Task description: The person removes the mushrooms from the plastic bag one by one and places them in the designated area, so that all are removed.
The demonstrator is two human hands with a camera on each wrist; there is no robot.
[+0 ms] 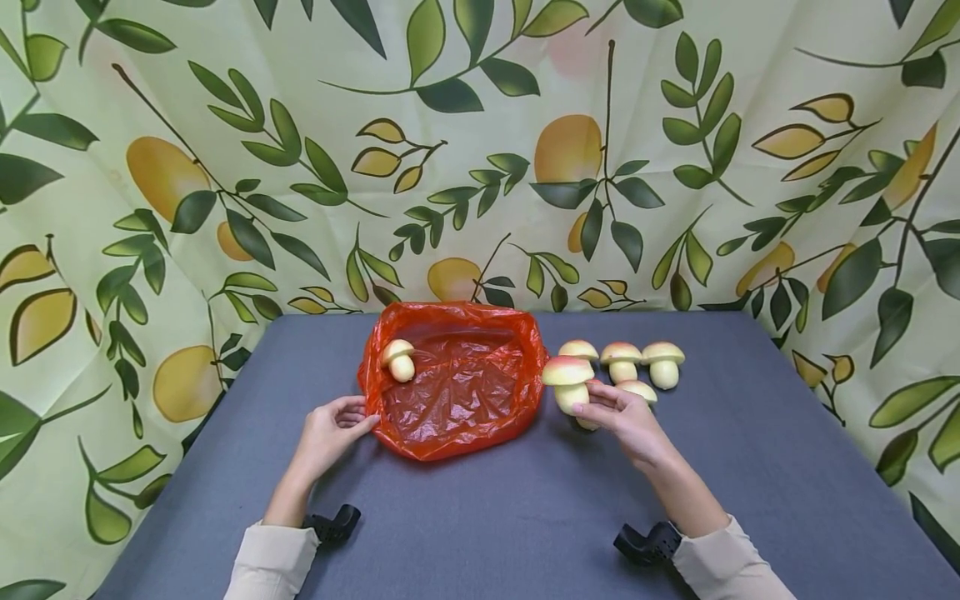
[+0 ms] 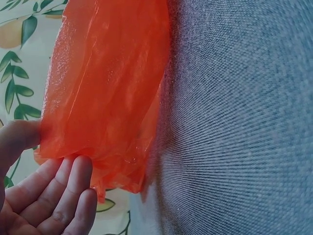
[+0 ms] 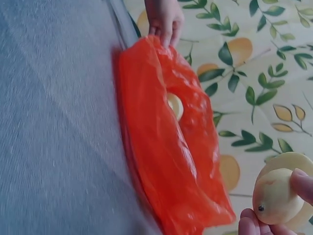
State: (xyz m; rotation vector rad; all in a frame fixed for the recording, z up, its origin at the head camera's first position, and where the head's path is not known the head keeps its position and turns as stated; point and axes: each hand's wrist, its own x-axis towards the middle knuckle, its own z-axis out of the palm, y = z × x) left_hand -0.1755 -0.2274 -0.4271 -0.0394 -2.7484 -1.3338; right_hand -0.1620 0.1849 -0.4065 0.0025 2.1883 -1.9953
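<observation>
An open red plastic bag [image 1: 442, 446] stands on the table with its mouth spread wide. At its near left corner my left hand [image 1: 333, 435] pinches the rim; the left wrist view shows the thumb and fingers on either side of the thin plastic [image 2: 105, 93]. Inside the bag, by the left wall, lies a toy mushroom [image 1: 402, 365] with a pale stem. My right hand [image 1: 628, 423] grips another mushroom [image 1: 568, 373] by its stem, cap up, just right of the bag. In the right wrist view the stem's rounded base [image 3: 276, 198] shows a small dark spot.
Several more mushrooms stand beyond my right hand, among them one at the right end [image 1: 663, 367] and one in the back row [image 1: 620, 358]. A grey cloth covers the table [image 1: 480, 525]. Behind it hangs a leaf-patterned curtain [image 1: 480, 192].
</observation>
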